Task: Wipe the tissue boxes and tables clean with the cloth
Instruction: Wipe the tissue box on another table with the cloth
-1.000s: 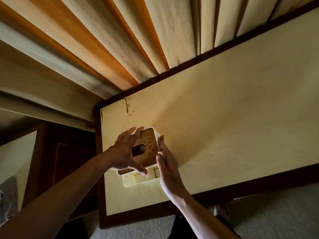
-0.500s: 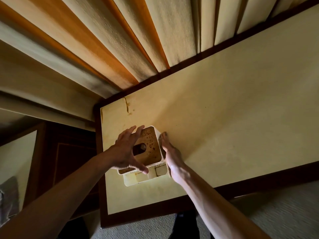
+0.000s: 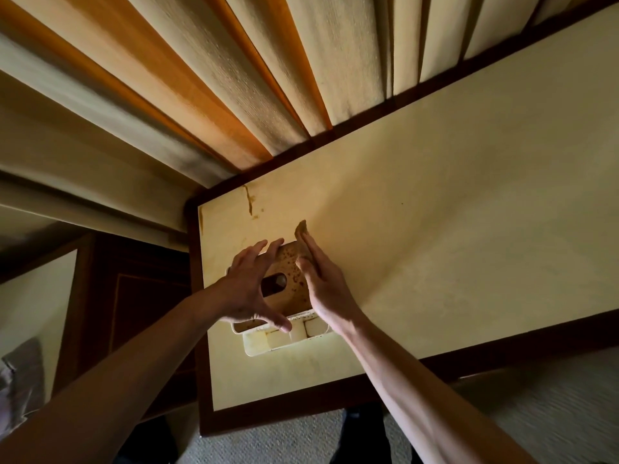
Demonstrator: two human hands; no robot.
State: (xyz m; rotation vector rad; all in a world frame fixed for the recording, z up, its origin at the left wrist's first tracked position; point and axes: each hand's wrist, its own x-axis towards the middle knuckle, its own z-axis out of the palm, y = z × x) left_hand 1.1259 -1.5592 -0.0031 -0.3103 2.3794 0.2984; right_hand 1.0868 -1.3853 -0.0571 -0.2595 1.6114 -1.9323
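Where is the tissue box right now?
In the head view, the tissue box sits near the left end of the table, between the left hand and the right hand.

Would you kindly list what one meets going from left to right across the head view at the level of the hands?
Dark wooden cabinet → left hand → tissue box → right hand → bare table top.
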